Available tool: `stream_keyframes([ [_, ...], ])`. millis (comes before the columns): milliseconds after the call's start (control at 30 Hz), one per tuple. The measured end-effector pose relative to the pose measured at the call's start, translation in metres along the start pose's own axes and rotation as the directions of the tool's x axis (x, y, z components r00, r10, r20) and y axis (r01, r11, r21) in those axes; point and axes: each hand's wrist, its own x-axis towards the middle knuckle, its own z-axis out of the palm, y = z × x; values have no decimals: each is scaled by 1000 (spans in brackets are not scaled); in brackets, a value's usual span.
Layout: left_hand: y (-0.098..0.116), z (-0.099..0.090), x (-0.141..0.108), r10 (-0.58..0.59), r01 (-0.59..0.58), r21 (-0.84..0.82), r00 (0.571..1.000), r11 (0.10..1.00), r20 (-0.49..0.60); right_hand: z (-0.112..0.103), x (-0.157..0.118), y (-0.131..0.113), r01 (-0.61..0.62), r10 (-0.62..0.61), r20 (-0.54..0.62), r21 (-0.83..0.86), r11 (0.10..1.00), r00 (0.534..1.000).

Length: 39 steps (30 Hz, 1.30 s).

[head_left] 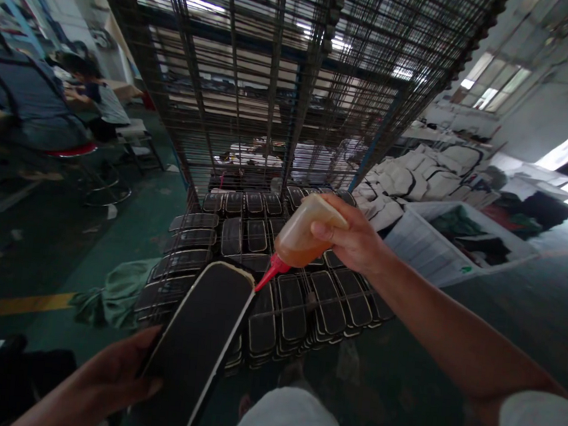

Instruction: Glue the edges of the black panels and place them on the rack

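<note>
My left hand (118,374) grips the near left side of a long black panel (199,339) with rounded corners and a pale edge, its thumb lying on the top face. In my right hand (349,236) is a translucent squeeze bottle (307,232) with amber liquid in it, tipped downward. The bottle's red nozzle (272,270) meets the pale edge at the panel's far right corner. Behind and below the panel, many similar black panels (292,307) lie in rows and stacks on the rack's low shelf.
A tall wire rack (279,52) rises straight ahead. To the right stand a white bin (433,254) with dark cloth in it and a heap of white pieces (408,178). Green cloth (118,291) lies on the floor at left. A person (101,98) sits at a table further back.
</note>
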Motion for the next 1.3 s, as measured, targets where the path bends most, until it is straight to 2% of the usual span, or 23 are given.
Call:
stream_keyframes([
  [133,7,11,2,-36,37,18,999,999,-26,6,-4,13,-93,109,-122,131,987,986],
  [267,13,19,4,-42,42,-3,997,999,-59,9,-5,28,-85,132,-244,194,977,961],
  [367,17,24,7,-22,22,5,999,1000,-40,9,-9,36,-81,139,-289,204,975,947],
  [733,20,29,14,-89,79,-161,994,984,-56,26,-33,54,-144,218,-305,248,958,927],
  [967,24,40,18,-38,24,-224,998,974,-56,42,-52,58,-194,271,-269,279,941,924],
  [1167,15,40,20,-65,34,-294,993,955,-98,53,-72,62,-244,321,-262,288,926,910],
  [1300,16,44,23,-50,13,-305,993,952,-111,58,-85,61,-234,292,-270,228,945,917],
])
